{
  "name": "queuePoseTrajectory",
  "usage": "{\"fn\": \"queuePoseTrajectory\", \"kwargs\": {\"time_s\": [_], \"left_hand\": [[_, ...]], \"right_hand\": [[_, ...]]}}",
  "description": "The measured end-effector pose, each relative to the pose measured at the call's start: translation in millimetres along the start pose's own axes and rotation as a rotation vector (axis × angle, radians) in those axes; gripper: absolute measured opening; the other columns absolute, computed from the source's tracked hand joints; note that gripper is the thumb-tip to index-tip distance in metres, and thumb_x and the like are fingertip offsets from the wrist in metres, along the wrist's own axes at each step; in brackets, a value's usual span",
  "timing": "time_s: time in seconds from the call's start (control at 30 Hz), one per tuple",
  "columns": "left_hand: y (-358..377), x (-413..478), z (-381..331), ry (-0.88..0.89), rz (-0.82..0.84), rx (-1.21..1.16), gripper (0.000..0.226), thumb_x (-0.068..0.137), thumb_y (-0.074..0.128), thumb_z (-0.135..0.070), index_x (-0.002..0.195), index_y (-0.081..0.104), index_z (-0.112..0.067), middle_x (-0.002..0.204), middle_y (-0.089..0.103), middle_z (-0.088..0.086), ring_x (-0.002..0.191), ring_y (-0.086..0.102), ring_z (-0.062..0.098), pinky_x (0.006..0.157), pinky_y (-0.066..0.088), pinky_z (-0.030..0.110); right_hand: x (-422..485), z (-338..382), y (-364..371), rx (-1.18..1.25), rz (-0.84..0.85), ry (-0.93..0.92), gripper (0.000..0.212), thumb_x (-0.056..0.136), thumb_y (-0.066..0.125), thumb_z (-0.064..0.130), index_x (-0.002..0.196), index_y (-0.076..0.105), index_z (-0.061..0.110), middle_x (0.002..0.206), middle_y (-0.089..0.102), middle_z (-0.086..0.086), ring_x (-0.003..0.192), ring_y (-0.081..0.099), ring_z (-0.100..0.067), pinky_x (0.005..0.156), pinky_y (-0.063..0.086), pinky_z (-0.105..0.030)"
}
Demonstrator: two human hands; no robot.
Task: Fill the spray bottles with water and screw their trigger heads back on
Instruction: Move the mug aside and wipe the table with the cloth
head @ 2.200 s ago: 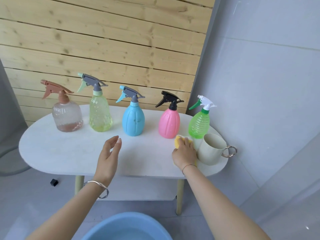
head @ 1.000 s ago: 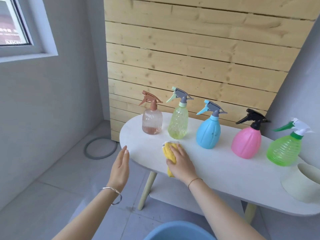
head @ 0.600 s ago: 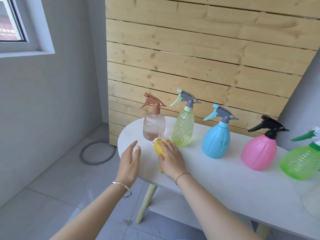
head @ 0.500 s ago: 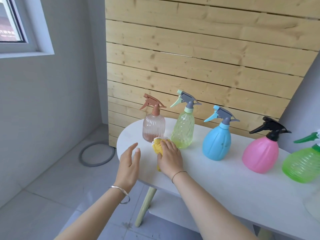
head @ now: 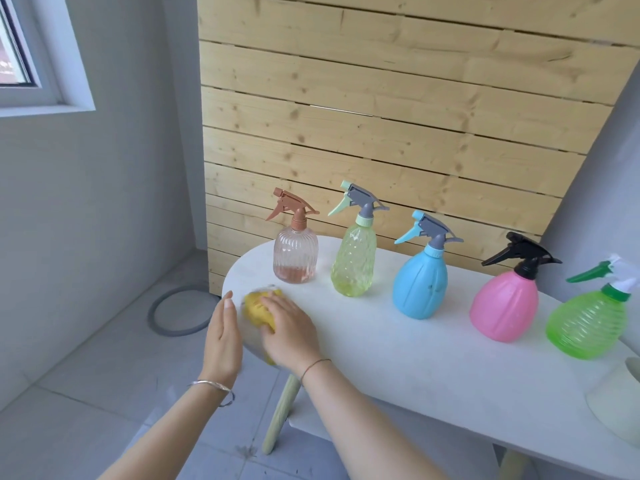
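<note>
Five upright spray bottles (head: pixel 419 280), nozzles pointing left, right hand (head: pixel 290 330) pressing yellow cloth (head: pixel 258 308)

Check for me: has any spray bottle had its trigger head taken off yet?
No, all five bottles, from the pink-tinted clear one to the green one, wear their trigger heads.

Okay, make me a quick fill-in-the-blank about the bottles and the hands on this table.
1. The right hand presses a ____ sponge on the table.
2. The pink bottle has a ____ trigger head.
3. ____ spray bottles stand in the row.
4. The left hand holds ____.

Missing words: yellow; black; five; nothing
</note>
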State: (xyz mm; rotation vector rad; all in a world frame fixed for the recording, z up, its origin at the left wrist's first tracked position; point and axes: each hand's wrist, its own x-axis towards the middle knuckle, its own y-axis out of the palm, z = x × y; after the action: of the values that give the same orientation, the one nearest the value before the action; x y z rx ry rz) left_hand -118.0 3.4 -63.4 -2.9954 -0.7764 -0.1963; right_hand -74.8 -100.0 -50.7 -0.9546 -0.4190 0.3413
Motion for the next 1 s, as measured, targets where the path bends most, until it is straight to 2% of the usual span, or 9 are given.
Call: {"fn": "queuePoseTrajectory", "kwargs": {"time_s": [0.1,0.23,0.33,0.43,0.57,0.67,0.87,0.93,1.0], "left_hand": [[-2.7,0.2,-0.4,0.015,-0.054,-0.039,0.046,0.105,0.022,-0.032,0.144,0.039,-0.015,0.142,0.04,-0.005,0.128,0.035,0.003,0.105,0.024,0.018],[-14.5,2.8,13.8,0.106,-0.009,0.165,0.043,0.104,0.026,-0.037,0.133,0.052,-0.019,0.132,0.05,-0.004,0.131,0.041,0.017,0.113,0.029,0.037],[-7.5,-0.3,13.9,0.314,0.183,0.455,0.057,0.094,0.023,-0.048,0.125,0.061,-0.019,0.134,0.055,-0.004,0.131,0.045,0.019,0.112,0.027,0.03],[16.0,-6.0,7.7,0.399,0.383,0.723,0.06,0.095,0.022,-0.05,0.139,0.051,-0.021,0.149,0.041,-0.005,0.138,0.036,0.014,0.11,0.019,0.019],[53.8,-17.5,0.1,0.39,0.522,0.78,0.044,0.103,0.032,-0.038,0.145,0.039,-0.03,0.155,0.028,-0.012,0.141,0.03,0.008,0.107,0.023,0.016],[81.0,-32.6,-4.3,0.425,0.61,0.762,0.043,0.103,0.035,-0.034,0.146,0.036,-0.032,0.156,0.024,-0.017,0.141,0.029,0.003,0.105,0.027,0.016],[87.7,-50.5,-11.0,0.503,0.601,0.885,0.043,0.103,0.034,-0.035,0.145,0.038,-0.029,0.155,0.027,-0.017,0.132,0.045,0.012,0.095,0.041,0.026],[81.0,-51.1,-13.9,0.512,0.588,0.938,0.044,0.102,0.03,-0.04,0.142,0.041,-0.027,0.153,0.034,-0.014,0.125,0.051,0.015,0.09,0.041,0.027],[79.0,-49.8,-19.9,0.536,0.617,0.973,0.06,0.095,0.019,-0.053,0.137,0.049,-0.022,0.146,0.045,-0.008,0.122,0.052,0.018,0.093,0.04,0.027]], "right_hand": [[0.3,18.4,4.1,0.08,0.076,-0.101,0.05,0.091,0.05,0.017,0.14,0.044,0.02,0.152,0.036,0.005,0.141,0.026,-0.01,0.113,0.025,-0.027],[-14.2,3.9,-10.4,0.119,0.173,-0.154,0.054,0.082,0.057,0.013,0.134,0.05,0.025,0.143,0.047,0.006,0.131,0.042,-0.013,0.106,0.036,-0.031],[-26.0,-26.0,-26.9,0.04,0.101,-0.172,0.053,0.082,0.056,0.013,0.133,0.054,0.027,0.144,0.045,0.007,0.132,0.04,-0.011,0.11,0.031,-0.027],[-44.4,-58.1,-47.7,-0.026,-0.02,-0.108,0.047,0.084,0.058,0.017,0.13,0.057,0.03,0.135,0.05,0.004,0.124,0.045,-0.014,0.106,0.034,-0.027],[-78.8,-101.4,-84.7,-0.023,-0.075,0.072,0.044,0.086,0.065,0.028,0.129,0.055,0.029,0.13,0.057,0.009,0.119,0.052,-0.01,0.1,0.037,-0.018],[-106.5,-126.1,-103.7,-0.042,-0.091,0.133,0.043,0.09,0.063,0.026,0.132,0.054,0.029,0.137,0.052,0.011,0.127,0.047,-0.008,0.108,0.031,-0.019],[-147.1,-129.7,-95.9,-0.146,-0.105,0.183,0.048,0.1,0.042,0.023,0.145,0.031,0.034,0.157,0.021,0.002,0.146,0.013,-0.02,0.114,0.012,-0.023],[-151.2,-122.5,-92.5,-0.156,-0.09,0.201,0.046,0.099,0.042,0.032,0.144,0.034,0.033,0.155,0.025,0.002,0.145,0.017,-0.02,0.114,0.013,-0.022],[-148.8,-119.6,-94.8,-0.223,-0.11,0.207,0.053,0.09,0.041,0.049,0.138,0.047,0.028,0.144,0.045,0.001,0.136,0.036,-0.021,0.11,0.024,-0.025]]}}
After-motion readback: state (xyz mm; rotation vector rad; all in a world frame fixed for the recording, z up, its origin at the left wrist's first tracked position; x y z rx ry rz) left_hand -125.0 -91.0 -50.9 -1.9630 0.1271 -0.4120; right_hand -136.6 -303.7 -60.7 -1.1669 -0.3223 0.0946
